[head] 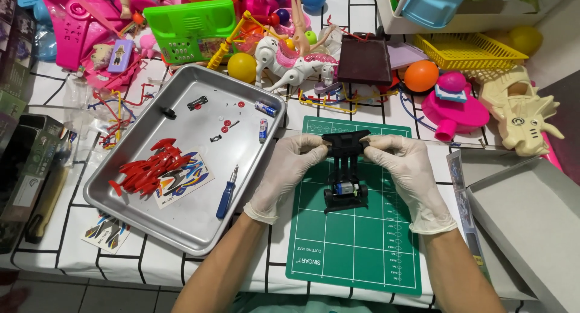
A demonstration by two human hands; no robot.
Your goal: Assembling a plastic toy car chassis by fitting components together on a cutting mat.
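Note:
A black toy car chassis [345, 168] with a small motor and rear wheels rests on a green cutting mat [356, 240]. Both my hands wear white gloves. My left hand [289, 168] pinches the chassis's far left corner, and my right hand [406, 168] pinches its far right corner. To the left, a metal tray [181, 228] holds a red car body shell [150, 168], a sticker sheet [187, 180], a blue-handled screwdriver [226, 195], two small batteries [264, 119] and several tiny loose parts.
A heap of plastic toys crowds the far side of the table: a green toy [190, 29], a white unicorn [296, 62], balls, a yellow basket [468, 50], a cream dinosaur [528, 116]. A grey box lid [531, 222] lies at right, dark boxes at left.

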